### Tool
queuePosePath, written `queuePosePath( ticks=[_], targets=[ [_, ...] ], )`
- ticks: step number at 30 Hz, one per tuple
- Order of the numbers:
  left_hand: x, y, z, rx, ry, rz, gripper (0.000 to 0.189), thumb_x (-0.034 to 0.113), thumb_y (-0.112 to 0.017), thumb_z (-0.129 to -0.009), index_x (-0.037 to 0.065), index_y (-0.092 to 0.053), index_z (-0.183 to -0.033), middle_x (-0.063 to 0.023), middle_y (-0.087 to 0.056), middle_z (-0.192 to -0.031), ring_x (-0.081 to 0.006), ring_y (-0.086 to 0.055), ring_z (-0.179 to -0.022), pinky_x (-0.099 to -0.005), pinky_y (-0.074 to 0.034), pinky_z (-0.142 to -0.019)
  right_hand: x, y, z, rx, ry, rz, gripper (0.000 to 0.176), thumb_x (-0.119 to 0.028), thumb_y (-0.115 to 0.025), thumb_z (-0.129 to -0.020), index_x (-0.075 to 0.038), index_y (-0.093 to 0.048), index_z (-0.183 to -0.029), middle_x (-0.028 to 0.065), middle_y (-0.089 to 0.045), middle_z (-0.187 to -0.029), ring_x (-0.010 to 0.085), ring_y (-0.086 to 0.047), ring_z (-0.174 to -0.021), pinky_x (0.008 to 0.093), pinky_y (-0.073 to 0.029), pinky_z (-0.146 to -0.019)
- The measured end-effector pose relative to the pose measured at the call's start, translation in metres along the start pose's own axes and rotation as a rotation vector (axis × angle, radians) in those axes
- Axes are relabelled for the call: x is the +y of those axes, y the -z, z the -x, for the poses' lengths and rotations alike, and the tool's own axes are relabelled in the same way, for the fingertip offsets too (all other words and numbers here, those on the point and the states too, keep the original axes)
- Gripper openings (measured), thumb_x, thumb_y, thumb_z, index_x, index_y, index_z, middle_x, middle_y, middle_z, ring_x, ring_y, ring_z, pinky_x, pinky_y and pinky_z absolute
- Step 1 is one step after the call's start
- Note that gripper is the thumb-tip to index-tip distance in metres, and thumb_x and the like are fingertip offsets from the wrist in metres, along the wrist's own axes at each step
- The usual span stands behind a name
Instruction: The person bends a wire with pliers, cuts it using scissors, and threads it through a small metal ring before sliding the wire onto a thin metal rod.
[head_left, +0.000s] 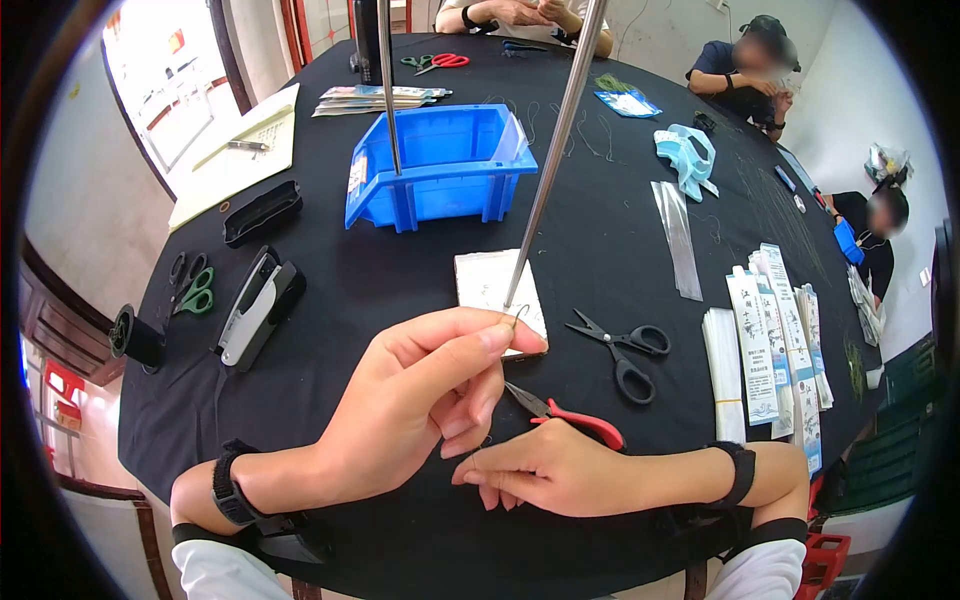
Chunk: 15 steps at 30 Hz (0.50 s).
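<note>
My left hand [430, 385] is raised over the table, with thumb and index finger pinching a small dark hook [521, 314]. Just behind these fingertips, a slanting metal rod [545, 190] comes down in front of a small white block [490, 280]. Lower and to the right, my right hand [550, 468] has its thumb and fingers pressed together. Whatever it may hold is too fine to make out. Red-handled pliers [590, 422] lie right beyond the right hand, partly hidden by it. Black scissors [628, 355] rest open near the pliers.
A blue bin [440, 200] stands ahead, with a stapler [258, 312], green-handled scissors [195, 292] and a thread spool [135, 338] to the left. Printed paper strips [752, 350], clear sleeves [678, 240] and a blue mask [686, 160] lie right. Other people sit around the table.
</note>
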<state>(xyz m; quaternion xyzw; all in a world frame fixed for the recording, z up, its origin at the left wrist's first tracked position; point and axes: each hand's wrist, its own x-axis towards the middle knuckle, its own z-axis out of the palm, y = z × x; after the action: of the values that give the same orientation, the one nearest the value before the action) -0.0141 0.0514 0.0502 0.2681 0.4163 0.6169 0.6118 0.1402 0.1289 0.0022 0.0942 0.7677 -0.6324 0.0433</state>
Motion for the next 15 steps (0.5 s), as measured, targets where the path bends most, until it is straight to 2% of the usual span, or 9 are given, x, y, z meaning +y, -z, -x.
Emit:
queuePosePath(
  ticks=[5,8,11,15],
  targets=[
    [-0.002,0.001,0.0,0.013,0.014,-0.018,0.02,0.014,-0.047,-0.092,-0.001,-0.059,-0.092,0.0034,-0.037,-0.053,-0.0026,-0.026,-0.046,-0.0199,-0.02,-0.042,0.0,-0.004,0.001,0.001,0.142,0.148,0.015,-0.009,-0.052,-0.086,-0.001,-0.062,-0.095,0.0099,-0.061,-0.063,0.0251,-0.061,-0.06,0.0313,-0.047,-0.059],
    [-0.002,0.001,0.001,0.01,0.041,-0.033,0.019,0.014,-0.049,-0.091,-0.002,-0.06,-0.09,0.0052,-0.034,-0.054,-0.0021,-0.024,-0.047,-0.0201,-0.018,-0.042,0.0,-0.002,0.006,-0.044,0.189,0.361,0.021,-0.008,-0.056,-0.086,-0.003,-0.062,-0.104,0.0095,-0.065,-0.077,0.019,-0.063,-0.067,0.0287,-0.05,-0.061],
    [-0.001,0.004,0.001,0.003,0.057,-0.062,0.019,0.014,-0.051,-0.09,-0.003,-0.06,-0.089,0.0062,-0.032,-0.054,-0.0017,-0.024,-0.047,-0.0199,-0.017,-0.042,0.002,-0.006,0.007,0.176,0.38,0.423,0.02,-0.014,-0.059,-0.083,0.001,-0.059,-0.097,0.0126,-0.061,-0.082,0.0271,-0.061,-0.068,0.0341,-0.048,-0.062],
    [0.0,0.004,0.002,0.048,0.034,-0.13,0.019,0.013,-0.052,-0.09,-0.004,-0.061,-0.09,0.0065,-0.032,-0.053,-0.0015,-0.024,-0.046,-0.0196,-0.018,-0.042,-0.028,0.015,0.017,0.388,0.259,0.621,0.035,-0.02,-0.065,-0.08,-0.002,-0.053,-0.106,0.0107,-0.053,-0.096,0.0268,-0.06,-0.073,0.0333,-0.049,-0.061]
  ],
)
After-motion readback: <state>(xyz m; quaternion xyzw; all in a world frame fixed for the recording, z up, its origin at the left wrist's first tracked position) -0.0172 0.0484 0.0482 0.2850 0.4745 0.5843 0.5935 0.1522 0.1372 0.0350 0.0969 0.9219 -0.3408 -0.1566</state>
